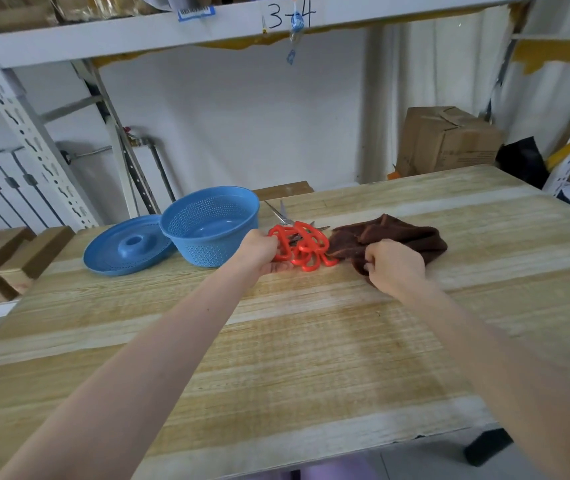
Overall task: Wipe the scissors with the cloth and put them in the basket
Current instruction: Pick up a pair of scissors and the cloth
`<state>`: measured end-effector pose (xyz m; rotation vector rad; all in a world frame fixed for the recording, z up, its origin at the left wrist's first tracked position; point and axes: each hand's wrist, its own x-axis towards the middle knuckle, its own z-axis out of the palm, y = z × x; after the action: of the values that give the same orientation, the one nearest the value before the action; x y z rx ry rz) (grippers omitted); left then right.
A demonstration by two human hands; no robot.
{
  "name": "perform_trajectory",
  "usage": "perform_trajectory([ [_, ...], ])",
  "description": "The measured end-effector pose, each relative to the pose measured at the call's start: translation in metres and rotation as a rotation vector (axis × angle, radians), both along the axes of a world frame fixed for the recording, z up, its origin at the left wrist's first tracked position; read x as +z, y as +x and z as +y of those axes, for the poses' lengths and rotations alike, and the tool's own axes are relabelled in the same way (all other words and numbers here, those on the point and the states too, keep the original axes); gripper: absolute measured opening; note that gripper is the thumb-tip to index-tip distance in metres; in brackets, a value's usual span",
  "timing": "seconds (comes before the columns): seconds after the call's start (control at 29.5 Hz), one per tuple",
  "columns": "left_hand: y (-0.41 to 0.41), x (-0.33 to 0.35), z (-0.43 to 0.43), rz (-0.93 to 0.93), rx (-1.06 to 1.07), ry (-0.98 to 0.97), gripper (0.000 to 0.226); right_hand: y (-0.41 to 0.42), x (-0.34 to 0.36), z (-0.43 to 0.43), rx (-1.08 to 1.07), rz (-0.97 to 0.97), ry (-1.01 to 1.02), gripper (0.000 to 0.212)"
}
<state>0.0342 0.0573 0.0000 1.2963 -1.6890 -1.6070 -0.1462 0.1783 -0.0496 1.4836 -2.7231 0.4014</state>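
Several scissors with red handles [306, 245] lie in a heap on the wooden table [276, 341], their metal blades pointing away from me. My left hand [264, 251] grips a red handle at the left side of the heap. To the right lies a crumpled dark brown cloth [397, 237], and my right hand [392, 265] pinches its near edge. A blue perforated basket [212, 230] stands just left of the scissors, with nothing inside it.
A blue perforated lid [124, 247] lies flat to the left of the basket, partly under it. Metal shelving uprights stand at the far left and right. A cardboard box [446, 140] sits behind the table's far edge.
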Motion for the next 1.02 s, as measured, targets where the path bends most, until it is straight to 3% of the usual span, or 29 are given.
perform_trajectory([
  [0.03,0.001,0.000,0.002,0.028,0.029,-0.001,0.025,0.001,0.004,0.006,0.085,-0.190,-0.027,0.010],
  [0.1,0.001,0.002,0.002,0.102,0.093,0.004,0.027,0.003,0.021,0.013,0.271,-0.575,0.106,0.012],
  [0.17,0.001,0.003,0.001,0.129,0.115,-0.007,0.028,0.008,0.036,0.018,0.304,-0.716,0.251,0.011],
  [0.24,0.003,0.004,0.001,0.123,0.120,-0.023,0.026,0.010,0.047,0.019,0.241,-0.363,0.142,0.005],
  [0.31,0.005,0.004,0.002,0.125,0.122,-0.030,0.025,0.020,0.046,0.015,0.237,-0.024,0.109,0.036],
  [0.37,0.009,0.004,0.004,0.134,0.121,-0.030,0.024,0.031,0.035,0.010,0.277,0.023,0.136,0.037],
  [0.48,0.012,0.004,0.006,0.170,0.117,-0.043,0.023,0.032,0.028,0.005,0.216,-0.041,-0.108,0.015],
  [0.58,0.018,0.008,0.003,0.199,0.144,-0.080,0.018,0.022,0.037,-0.001,0.263,-0.351,-0.421,0.013],
  [0.68,0.021,0.017,-0.001,0.222,0.166,-0.117,0.020,0.022,0.052,0.006,0.258,-1.118,-0.719,0.024],
  [0.71,0.022,0.019,-0.002,0.228,0.172,-0.130,0.022,0.024,0.054,0.014,0.283,-1.335,-0.704,0.032],
  [0.75,0.022,0.020,-0.003,0.226,0.174,-0.136,0.023,0.024,0.053,0.019,0.299,-1.395,-0.574,0.040],
  [0.78,0.025,0.019,-0.004,0.225,0.176,-0.141,0.023,0.027,0.052,0.022,0.313,-1.248,-0.358,0.049],
  [0.81,0.024,0.020,-0.005,0.220,0.171,-0.140,0.021,0.029,0.049,0.024,0.352,-0.979,-0.130,0.051],
  [0.88,0.026,0.015,-0.004,0.199,0.155,-0.125,0.019,0.037,0.033,0.021,0.392,-0.307,0.235,0.042],
  [0.95,0.026,0.011,-0.002,0.189,0.140,-0.114,0.019,0.055,0.027,0.019,0.408,0.116,0.254,0.049],
  [1.02,0.029,0.010,-0.001,0.178,0.139,-0.105,0.019,0.073,0.022,0.013,0.519,0.424,0.095,0.040],
])
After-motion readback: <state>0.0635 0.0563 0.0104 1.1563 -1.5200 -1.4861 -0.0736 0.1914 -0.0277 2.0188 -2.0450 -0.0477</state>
